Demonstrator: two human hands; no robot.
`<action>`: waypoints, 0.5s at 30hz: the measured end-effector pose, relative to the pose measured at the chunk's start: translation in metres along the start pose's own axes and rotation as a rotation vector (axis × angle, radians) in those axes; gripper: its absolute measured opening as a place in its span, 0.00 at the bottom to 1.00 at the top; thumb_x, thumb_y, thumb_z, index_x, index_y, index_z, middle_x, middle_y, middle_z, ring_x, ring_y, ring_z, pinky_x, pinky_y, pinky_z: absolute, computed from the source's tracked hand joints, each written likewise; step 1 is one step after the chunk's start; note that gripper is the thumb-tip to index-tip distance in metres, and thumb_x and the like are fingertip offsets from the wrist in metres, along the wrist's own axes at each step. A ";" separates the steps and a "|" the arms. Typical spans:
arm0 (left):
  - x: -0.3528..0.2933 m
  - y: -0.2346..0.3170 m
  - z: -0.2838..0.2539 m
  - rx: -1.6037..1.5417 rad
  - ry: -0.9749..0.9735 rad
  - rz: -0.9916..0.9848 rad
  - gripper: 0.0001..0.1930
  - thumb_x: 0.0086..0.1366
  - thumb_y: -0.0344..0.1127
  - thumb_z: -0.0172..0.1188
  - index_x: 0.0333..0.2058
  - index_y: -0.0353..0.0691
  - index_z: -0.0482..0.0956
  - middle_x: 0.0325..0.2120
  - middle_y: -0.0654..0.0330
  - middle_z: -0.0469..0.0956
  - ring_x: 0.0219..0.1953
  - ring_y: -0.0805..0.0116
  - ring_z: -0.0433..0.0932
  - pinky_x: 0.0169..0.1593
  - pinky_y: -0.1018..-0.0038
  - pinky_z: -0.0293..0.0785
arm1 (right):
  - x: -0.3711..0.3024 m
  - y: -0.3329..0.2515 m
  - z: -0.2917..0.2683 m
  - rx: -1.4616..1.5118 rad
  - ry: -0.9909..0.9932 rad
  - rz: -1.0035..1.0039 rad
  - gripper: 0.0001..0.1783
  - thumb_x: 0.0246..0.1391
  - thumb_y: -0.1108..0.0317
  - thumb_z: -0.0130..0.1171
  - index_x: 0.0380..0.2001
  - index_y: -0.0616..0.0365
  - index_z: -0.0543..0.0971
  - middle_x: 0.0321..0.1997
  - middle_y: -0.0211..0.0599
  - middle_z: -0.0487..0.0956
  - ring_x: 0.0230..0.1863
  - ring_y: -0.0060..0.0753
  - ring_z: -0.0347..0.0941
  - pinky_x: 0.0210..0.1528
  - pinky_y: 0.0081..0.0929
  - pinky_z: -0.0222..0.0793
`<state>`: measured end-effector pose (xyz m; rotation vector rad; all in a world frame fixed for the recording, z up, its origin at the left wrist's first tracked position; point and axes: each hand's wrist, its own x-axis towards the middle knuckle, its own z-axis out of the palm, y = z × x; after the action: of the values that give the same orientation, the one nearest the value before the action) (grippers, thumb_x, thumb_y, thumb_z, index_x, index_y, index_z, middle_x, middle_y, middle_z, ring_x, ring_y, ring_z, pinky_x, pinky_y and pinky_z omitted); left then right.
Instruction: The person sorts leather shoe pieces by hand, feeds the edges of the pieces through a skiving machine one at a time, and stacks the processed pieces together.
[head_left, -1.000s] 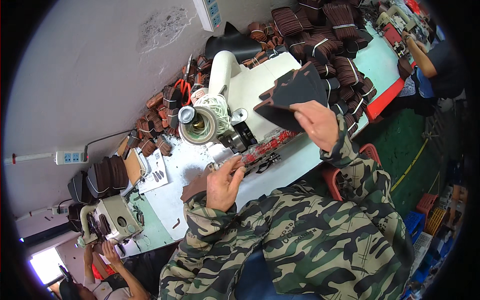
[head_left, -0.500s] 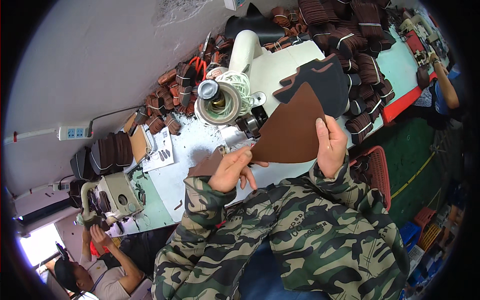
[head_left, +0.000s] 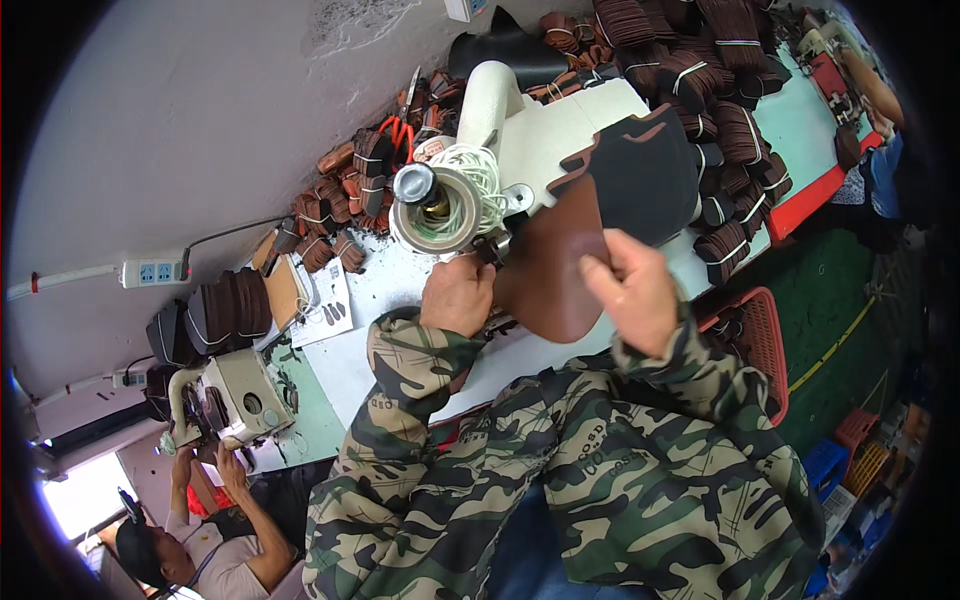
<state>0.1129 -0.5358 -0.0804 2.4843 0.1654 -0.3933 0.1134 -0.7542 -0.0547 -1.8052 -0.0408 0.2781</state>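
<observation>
A brown leather piece [head_left: 553, 262] with a curved lower edge stands bent at the working head [head_left: 490, 247] of a white-armed machine [head_left: 489, 100]. My right hand [head_left: 638, 292] pinches its right edge between thumb and fingers. Close against the machine head, my left hand [head_left: 459, 296] is closed at the leather's left edge; its fingertips are hidden. Behind the brown piece, dark grey cut pieces with brown edges [head_left: 650, 185] lie on the machine's white bed.
Banded stacks of brown pieces [head_left: 738, 140] crowd the right back; smaller bundles [head_left: 325, 205] line the wall. Red-handled scissors [head_left: 398, 128] stand behind the thread cone [head_left: 474, 175]. A red basket [head_left: 760, 345] sits right of my legs. Co-workers sit at machines left and far right.
My left hand has moved up and forward to the machine head and closed. My right hand has shifted left, and the brown leather has turned and bent toward the machine.
</observation>
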 end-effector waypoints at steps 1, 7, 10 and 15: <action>0.000 -0.001 0.003 -0.045 0.011 -0.002 0.11 0.58 0.37 0.53 0.31 0.34 0.77 0.25 0.41 0.75 0.33 0.40 0.74 0.39 0.52 0.70 | 0.003 -0.004 -0.011 0.054 -0.039 0.021 0.12 0.55 0.75 0.51 0.43 0.67 0.74 0.26 0.28 0.75 0.27 0.11 0.65 0.28 0.14 0.62; -0.004 -0.050 0.008 -0.220 0.254 0.008 0.13 0.64 0.39 0.49 0.27 0.35 0.72 0.20 0.42 0.73 0.24 0.39 0.72 0.29 0.54 0.67 | 0.014 -0.034 -0.053 -0.344 0.245 -0.367 0.11 0.52 0.71 0.55 0.39 0.65 0.77 0.26 0.45 0.78 0.25 0.24 0.75 0.30 0.21 0.68; -0.034 -0.125 0.005 0.445 0.180 -0.003 0.10 0.60 0.39 0.55 0.37 0.42 0.73 0.22 0.51 0.77 0.27 0.50 0.77 0.28 0.56 0.70 | 0.009 -0.067 -0.076 -0.550 0.645 -0.601 0.11 0.54 0.75 0.54 0.41 0.66 0.78 0.34 0.43 0.80 0.32 0.26 0.77 0.38 0.22 0.70; -0.062 -0.171 0.034 0.518 -0.018 0.052 0.15 0.54 0.42 0.61 0.39 0.47 0.71 0.35 0.57 0.76 0.27 0.51 0.78 0.28 0.58 0.73 | 0.021 -0.034 -0.063 -0.937 0.397 -0.651 0.11 0.44 0.75 0.57 0.35 0.58 0.77 0.39 0.39 0.78 0.39 0.39 0.74 0.39 0.30 0.72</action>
<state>0.0105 -0.4199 -0.1818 2.9835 -0.0136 -0.4854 0.1509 -0.8024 -0.0112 -2.6024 -0.5394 -0.6763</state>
